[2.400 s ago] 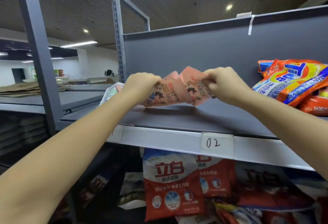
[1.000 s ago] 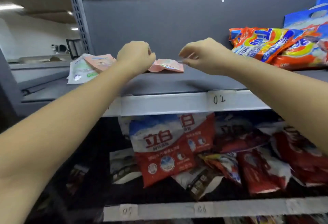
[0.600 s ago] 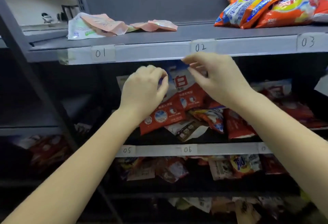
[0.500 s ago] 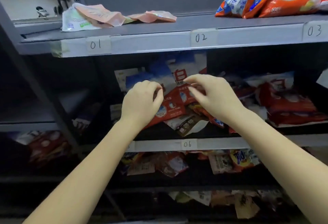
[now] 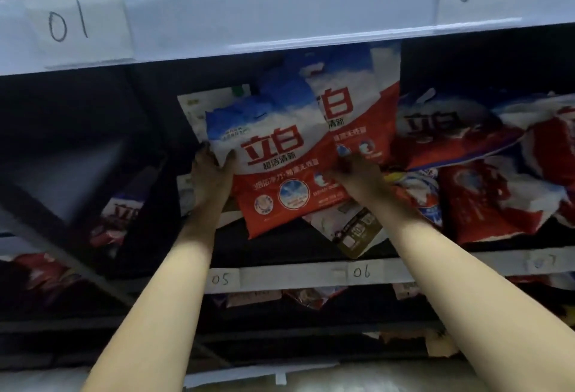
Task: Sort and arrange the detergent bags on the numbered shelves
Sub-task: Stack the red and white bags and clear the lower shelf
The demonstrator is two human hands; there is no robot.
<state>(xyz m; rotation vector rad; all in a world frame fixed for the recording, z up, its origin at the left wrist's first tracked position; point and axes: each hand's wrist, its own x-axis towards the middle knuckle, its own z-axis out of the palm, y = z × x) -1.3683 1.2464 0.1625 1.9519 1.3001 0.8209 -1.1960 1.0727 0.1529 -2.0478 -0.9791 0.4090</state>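
A red, white and blue detergent bag point(image 5: 280, 171) is gripped at its left edge by the left hand point(image 5: 211, 171) and at its right edge by the right hand point(image 5: 357, 174), on the shelf point(image 5: 311, 276) labelled 05 and 06. A second like bag point(image 5: 354, 111) is overlapped behind it, beneath the upper shelf edge point(image 5: 280, 18) marked 01 and 02.

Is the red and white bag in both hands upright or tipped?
Tipped. The red and white bag leans left at the top; the left hand and right hand grip its sides.
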